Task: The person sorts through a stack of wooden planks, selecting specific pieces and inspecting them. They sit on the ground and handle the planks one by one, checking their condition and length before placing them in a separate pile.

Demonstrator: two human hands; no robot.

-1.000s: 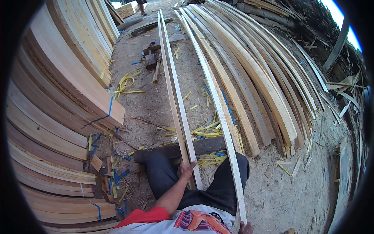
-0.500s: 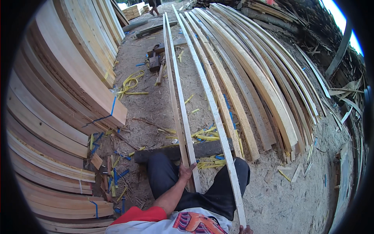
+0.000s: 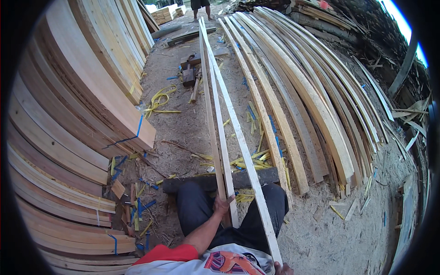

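Observation:
My left hand (image 3: 223, 205) is closed around a pair of long, thin wooden battens (image 3: 223, 137) that lie side by side between my knees. Down at the lower edge, my right hand (image 3: 283, 269) grips the near end of another long pale batten (image 3: 250, 167); its fingers are partly cut off by the frame. This batten slants across my right thigh, and its far end meets the far ends of the pair. Beneath the battens, just beyond my knees, a dark wooden beam (image 3: 172, 184) lies crosswise on the ground.
Stacked planks (image 3: 91, 82) fill the left side. Many loose boards (image 3: 293, 91) lie lengthwise to the right. Yellow strapping (image 3: 160, 101) and blue scraps litter the dirt. A dark blocky tool (image 3: 189, 77) sits farther ahead. Another person's legs (image 3: 201, 5) stand beyond the battens.
The right-hand batten's far end has swung left, from beside the loose boards to the ends of the pair. My right hand has shifted slightly left. The distant person has moved right.

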